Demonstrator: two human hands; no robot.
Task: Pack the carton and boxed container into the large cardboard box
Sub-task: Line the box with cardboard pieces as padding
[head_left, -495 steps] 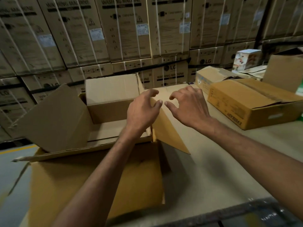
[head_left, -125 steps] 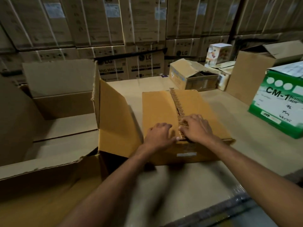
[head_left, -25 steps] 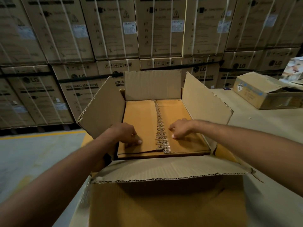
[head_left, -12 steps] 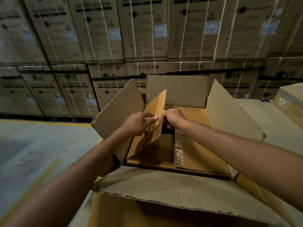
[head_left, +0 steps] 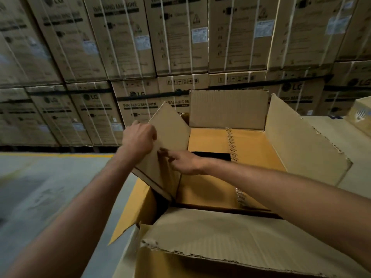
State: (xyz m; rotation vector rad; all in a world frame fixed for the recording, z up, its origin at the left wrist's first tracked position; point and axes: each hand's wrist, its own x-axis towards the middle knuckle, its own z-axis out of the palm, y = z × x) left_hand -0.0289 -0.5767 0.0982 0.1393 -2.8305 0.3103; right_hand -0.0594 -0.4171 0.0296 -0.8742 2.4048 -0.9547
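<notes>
We see the carton (head_left: pixel 212 189) lying inside the big box (head_left: pixel 301 141), its top partly open | our left hand (head_left: pixel 138 139) grips the left flap (head_left: pixel 170 127) at its edge | our right hand (head_left: pixel 184 163) is loose, fingers touching that flap | stacked crates (head_left: pixel 180 37) behind.

Left hand (head_left: pixel 139 138) grips flap (head_left: pixel 168 137); carton (head_left: pixel 251 149) inside large box (head_left: pixel 301 141); right hand (head_left: pixel 185 162) touching flap.
</notes>
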